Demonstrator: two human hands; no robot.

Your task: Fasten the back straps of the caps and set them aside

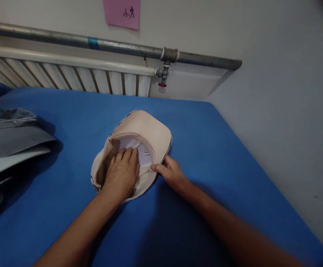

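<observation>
A pale pink cap (153, 129) lies upside down on the blue surface (206, 148), its opening facing up and its brim pointing up and to the right. Inside the crown rests my left hand (122, 172), palm down with the fingers stretched against the lining. My right hand (171, 172) pinches the cap's edge where the brim meets the crown, thumb on the inner side and the other fingers underneath, partly hidden.
Several stacked caps (13, 137), grey and white, sit at the left edge. Behind the blue surface are a white radiator (86, 79), a metal pipe (128, 49) and a red-handled valve (162, 85). A wall (284, 100) borders the right side.
</observation>
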